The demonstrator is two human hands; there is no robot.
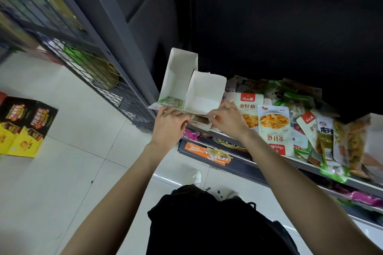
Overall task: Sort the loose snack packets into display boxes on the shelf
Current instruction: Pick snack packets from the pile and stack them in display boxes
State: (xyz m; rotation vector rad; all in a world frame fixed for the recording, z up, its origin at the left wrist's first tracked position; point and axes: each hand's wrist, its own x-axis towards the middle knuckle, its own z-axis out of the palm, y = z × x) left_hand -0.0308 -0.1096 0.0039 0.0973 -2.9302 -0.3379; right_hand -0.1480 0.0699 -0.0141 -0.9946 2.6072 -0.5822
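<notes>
Two white display boxes stand side by side at the shelf's left end. The left box [178, 72] holds a green packet [172, 102] at its bottom. The right box [205, 91] looks empty. My left hand [170, 124] and my right hand [226, 119] both pinch the front flap [202, 123] of the right box at the shelf edge. Loose snack packets lie in a pile to the right, among them an orange-and-white mushroom packet [273, 128] and green packets [298, 99].
The grey shelf edge [310, 166] runs down to the right, with lower shelves of purple packets [362, 196] beneath. A wire-mesh rack [89, 64] stands to the left. A black-and-yellow carton [22, 126] sits on the white tiled floor.
</notes>
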